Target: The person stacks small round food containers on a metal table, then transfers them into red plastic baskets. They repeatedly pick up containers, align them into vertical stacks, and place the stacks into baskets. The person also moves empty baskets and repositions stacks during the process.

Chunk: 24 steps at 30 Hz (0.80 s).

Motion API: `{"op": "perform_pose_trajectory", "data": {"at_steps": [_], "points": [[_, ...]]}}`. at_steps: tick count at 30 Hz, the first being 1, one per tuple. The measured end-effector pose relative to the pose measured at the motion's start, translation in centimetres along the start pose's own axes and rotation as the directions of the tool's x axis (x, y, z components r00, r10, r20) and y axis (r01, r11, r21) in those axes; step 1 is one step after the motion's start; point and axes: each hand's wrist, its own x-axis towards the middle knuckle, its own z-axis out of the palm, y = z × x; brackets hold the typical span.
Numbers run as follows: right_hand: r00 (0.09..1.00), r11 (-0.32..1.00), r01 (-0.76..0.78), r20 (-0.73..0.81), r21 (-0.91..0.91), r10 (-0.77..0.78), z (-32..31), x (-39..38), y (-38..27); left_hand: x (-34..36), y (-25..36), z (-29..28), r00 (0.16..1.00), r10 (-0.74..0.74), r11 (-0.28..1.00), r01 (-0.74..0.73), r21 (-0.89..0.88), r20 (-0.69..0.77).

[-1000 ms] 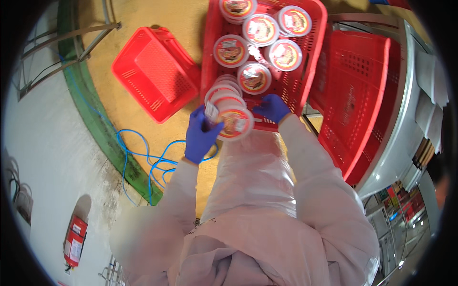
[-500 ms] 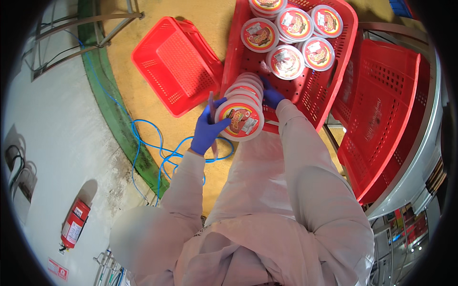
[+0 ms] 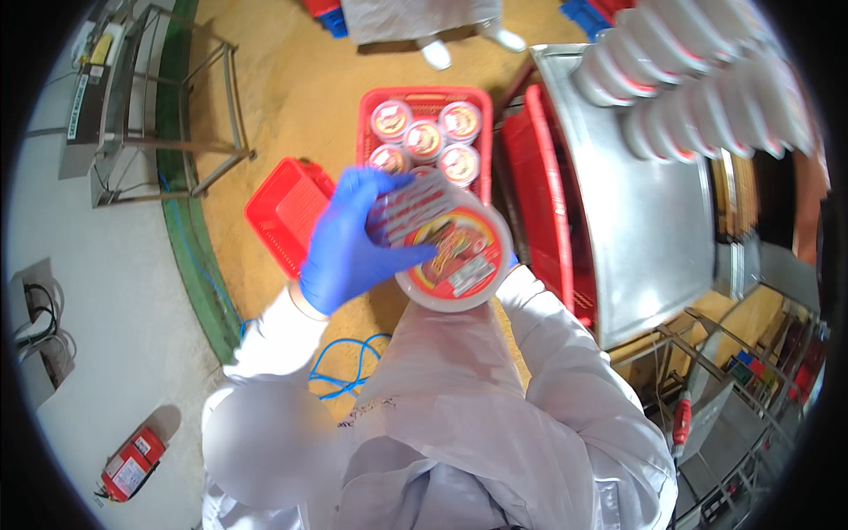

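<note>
A stack of round, lidded plastic tubs (image 3: 455,256) is held up in front of my chest, its nearest lid red and yellow with a small white sticker. My blue-gloved left hand (image 3: 349,243) is closed around the stack's left side, thumb lying over the nearest lid. Only a sliver of my right hand (image 3: 513,261) shows at the stack's right edge; its fingers are hidden behind the tubs. Beyond the stack, a red crate (image 3: 364,124) on the floor contains several similar tubs (image 3: 423,139), partly covered by my left hand and the stack.
Left of the crate lies a smaller red basket (image 3: 287,212). To the right, tall stacks of tubs (image 3: 671,53) stand on a steel table (image 3: 658,238), with red crates (image 3: 539,194) beside it. Blue hose (image 3: 340,384) coils on the floor. Another person's white boots (image 3: 435,53) show ahead.
The stack has come up out of the red crate, toward me, with both hands. My view has risen, bringing the steel table and the other person's boots into sight.
</note>
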Motion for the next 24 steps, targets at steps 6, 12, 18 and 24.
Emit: {"op": "perform_pose_trajectory", "data": {"at_steps": [6, 12, 18, 24], "points": [[0.990, 0.936, 0.114, -0.119, 0.333, -0.078, 5.0, -10.4, -22.6, 13.2, 21.0, -3.1, 0.774, 0.624, 0.757, -0.633, 0.162, 0.112], [0.968, 0.817, 0.174, -0.246, 0.550, -0.041, -2.8, -8.2, -29.7, 20.6, 27.0, 0.4, 0.781, 0.545, 0.748, -0.617, 0.244, 0.304], [0.889, 0.784, 0.399, -0.412, 0.476, -0.203, 3.0, -10.0, -24.6, 21.8, 17.7, 3.3, 0.885, 0.429, 0.877, -0.360, -0.317, 0.180], [0.945, 0.761, -0.209, -0.074, 0.614, 0.319, 0.6, 2.3, 5.0, 4.9, -21.8, 19.8, 0.605, -0.677, -0.227, 0.370, -0.901, 0.419]]}}
